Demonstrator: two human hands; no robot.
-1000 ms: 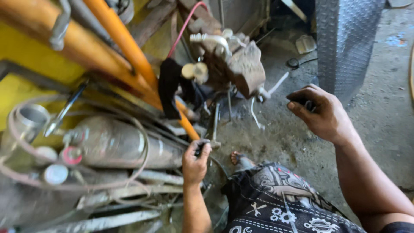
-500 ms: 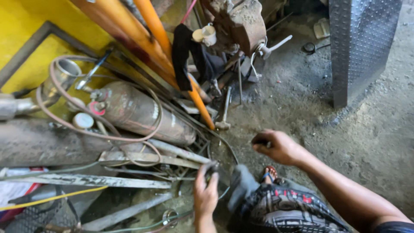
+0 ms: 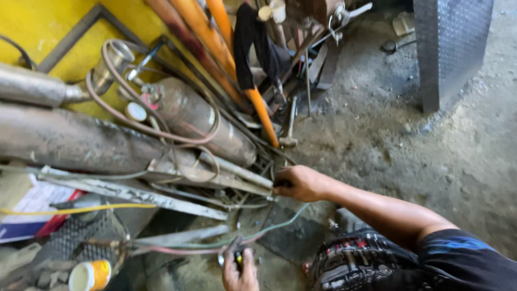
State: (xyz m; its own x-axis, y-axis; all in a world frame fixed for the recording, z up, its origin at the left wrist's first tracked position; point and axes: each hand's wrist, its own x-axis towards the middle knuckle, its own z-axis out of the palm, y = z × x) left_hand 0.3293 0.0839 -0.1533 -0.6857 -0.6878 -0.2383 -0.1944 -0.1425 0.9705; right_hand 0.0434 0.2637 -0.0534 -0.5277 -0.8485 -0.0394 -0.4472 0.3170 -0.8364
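Note:
My right hand is closed in a fist around a small dark object, its knuckles against the ends of the flat metal bars lying in the scrap pile. My left hand shows only partly at the bottom edge, gripping a small dark tool with a yellow spot. Thin green and pink wires run across the floor between the two hands. My knee in patterned shorts is at the lower right.
A rusty gas cylinder with a looped hose lies on the pile. Orange pipes lean against a yellow wall. A hammer stands near them, a ribbed metal panel at upper right, a yellow-labelled can lower left.
My right hand came down and left from beside the machine part to the metal bars. My left hand dropped to the bottom edge. The view tilted down towards the scrap pile.

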